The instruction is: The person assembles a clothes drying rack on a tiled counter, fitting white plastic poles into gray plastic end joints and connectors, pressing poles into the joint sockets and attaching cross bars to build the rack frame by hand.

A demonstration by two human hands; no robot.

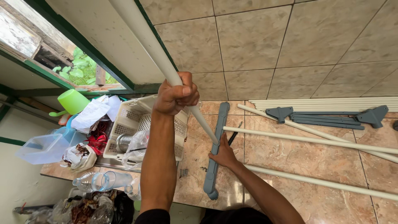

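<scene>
My left hand (176,94) is closed around a long cream-white pole (146,39) that runs from the top of the view down to a grey plastic bar (218,137) lying on the tiled floor. The pole's lower end meets the bar near its middle. My right hand (224,154) presses on that grey bar right beside the pole's end, fingers wrapped over its edge. A small dark tool (234,133) lies just right of the bar.
Three more cream poles (315,141) lie on the floor to the right, with other grey plastic parts (327,118) by the wall. A white perforated basket (134,120), plastic bags, clear bottles (103,181), a green jug (73,101) and a clear tub (41,148) crowd the left. Small screws (183,173) lie near the basket.
</scene>
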